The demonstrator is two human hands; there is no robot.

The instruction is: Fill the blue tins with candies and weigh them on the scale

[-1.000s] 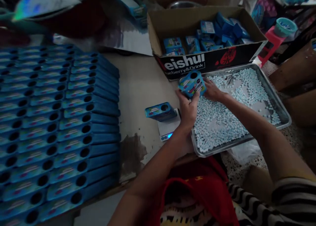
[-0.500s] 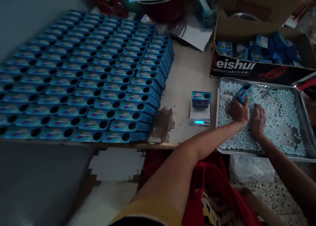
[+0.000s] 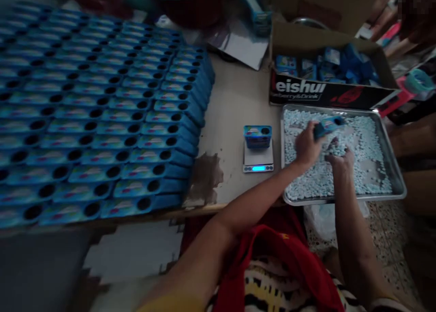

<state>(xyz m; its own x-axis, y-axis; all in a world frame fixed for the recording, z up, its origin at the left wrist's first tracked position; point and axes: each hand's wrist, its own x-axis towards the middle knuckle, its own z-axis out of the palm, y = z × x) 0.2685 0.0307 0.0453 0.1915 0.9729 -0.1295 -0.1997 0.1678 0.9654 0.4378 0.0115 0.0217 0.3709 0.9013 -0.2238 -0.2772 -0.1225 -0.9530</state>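
My left hand (image 3: 308,144) grips a small blue box (image 3: 329,126) with a dark round hole in its top, tilted above the metal tray (image 3: 397,185). My right hand (image 3: 342,160) is cupped palm up just below and right of the box, with some small white pellets (image 3: 311,182) lying in it. The same pellets cover much of the tray. Left of the tray, a second blue box (image 3: 258,137) stands upright on a digital scale (image 3: 258,160) whose display is lit.
Rows of similar blue boxes (image 3: 136,141) fill the table's left side. Behind the tray stands a cardboard carton (image 3: 306,91) holding more blue boxes. White sheets (image 3: 243,44) lie at the back. Other people's arms (image 3: 413,137) show at the right edge.
The view has shifted, so most things sit further left. My right hand has turned from palm down on the pellets to palm up with some in it. The held box has tipped sideways.
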